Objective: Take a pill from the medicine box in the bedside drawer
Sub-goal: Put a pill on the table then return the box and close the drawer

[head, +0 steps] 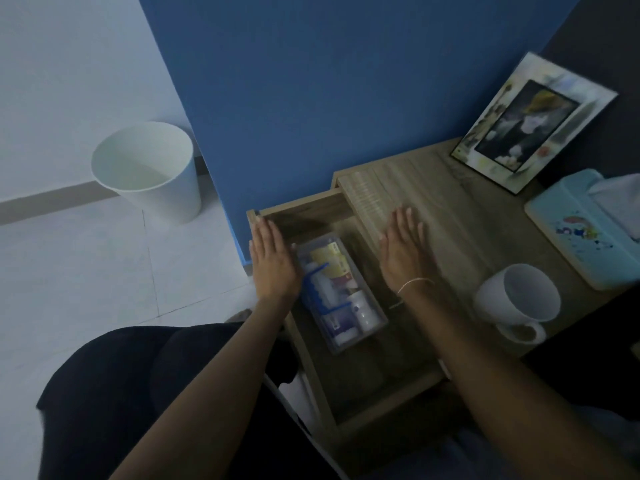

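Bedside drawer (311, 368) pulled open, clear medicine box (341, 296) inside with what appear to be small bottles, left hand (273, 261) and right hand (405, 251) flat, fingers extended, flanking the box, gripping nothing, white mug (519, 299) on the surface (467, 220).

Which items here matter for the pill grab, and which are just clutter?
Job:
- drawer, open
- medicine box, clear, lying in the drawer
- left hand, open, beside the box
- right hand, open, flat over the drawer's right edge

Clutter:
- mug on the bedside table
- photo frame
- tissue box
- bin on the floor
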`<state>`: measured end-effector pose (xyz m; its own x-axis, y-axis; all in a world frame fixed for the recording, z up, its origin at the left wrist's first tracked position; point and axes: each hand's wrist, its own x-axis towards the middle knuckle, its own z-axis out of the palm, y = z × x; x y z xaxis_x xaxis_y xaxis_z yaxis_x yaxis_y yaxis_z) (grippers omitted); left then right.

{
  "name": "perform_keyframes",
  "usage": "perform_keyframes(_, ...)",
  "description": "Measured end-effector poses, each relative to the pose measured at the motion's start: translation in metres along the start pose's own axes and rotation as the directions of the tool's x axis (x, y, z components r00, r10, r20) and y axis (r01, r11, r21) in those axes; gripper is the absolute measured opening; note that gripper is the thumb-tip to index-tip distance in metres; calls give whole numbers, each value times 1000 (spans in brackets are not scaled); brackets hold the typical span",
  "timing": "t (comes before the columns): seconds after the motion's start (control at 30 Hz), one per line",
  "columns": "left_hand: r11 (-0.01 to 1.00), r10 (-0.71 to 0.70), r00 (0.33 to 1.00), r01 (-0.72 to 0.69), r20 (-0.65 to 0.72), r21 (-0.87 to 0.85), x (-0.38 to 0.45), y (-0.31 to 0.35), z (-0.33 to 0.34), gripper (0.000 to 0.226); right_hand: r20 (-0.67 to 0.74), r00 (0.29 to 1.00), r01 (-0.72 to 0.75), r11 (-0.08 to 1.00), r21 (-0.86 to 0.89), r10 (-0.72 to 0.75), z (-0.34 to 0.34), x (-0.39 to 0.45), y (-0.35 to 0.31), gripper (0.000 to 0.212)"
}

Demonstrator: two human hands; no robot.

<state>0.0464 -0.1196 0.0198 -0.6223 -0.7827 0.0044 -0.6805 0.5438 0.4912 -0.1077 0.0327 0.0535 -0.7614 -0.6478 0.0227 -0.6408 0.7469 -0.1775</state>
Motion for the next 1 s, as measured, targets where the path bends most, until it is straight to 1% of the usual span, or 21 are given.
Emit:
perform_keyframes(0.07, 996, -73, 997, 73, -6, -54, 0, -3, 3, 62, 60, 998, 25, 999, -41, -22, 5, 14, 21, 65)
perform_keyframes(0.13, 986, -113, 994, 112, -3, -122, 0, -3, 4, 64, 95, 995, 41, 999, -20, -39, 11, 16, 31, 68)
perform_keyframes(0.23, 957, -142, 990, 137, -2, -257, 2, 2, 6, 68, 49, 998, 47, 999, 15, -48, 20, 17, 35, 68)
perform_keyframes(0.3, 940, -157, 988, 148, -4, -306, 2, 4, 6, 71, 8, 999, 45, 999, 25, -45, 22, 17, 36, 66)
perform_keyframes(0.43, 929, -91, 996, 89, 11, -358, 3, 11, 11, 71, -49, 997, 57, 998, 37, -55, 27, 18, 39, 59)
perform_keyframes(0.6, 882, -57, 995, 86, 76, -464, 8, 28, 16, 66, -104, 993, 56, 997, 44, -51, 31, 18, 41, 56)
perform_keyframes(0.77, 868, 74, 987, 7, 143, -496, 14, 47, 27, 69, -117, 992, 56, 997, 48, -50, 30, 18, 42, 57)
perform_keyframes(0.87, 833, 26, 984, 77, 178, -548, 13, 64, 37, 68, -125, 991, 62, 997, 45, -56, 31, 18, 42, 57)
perform_keyframes(1.0, 751, -75, 977, 186, 198, -634, 13, 86, 45, 53, -119, 991, 68, 997, 41, -63, 31, 19, 43, 56)
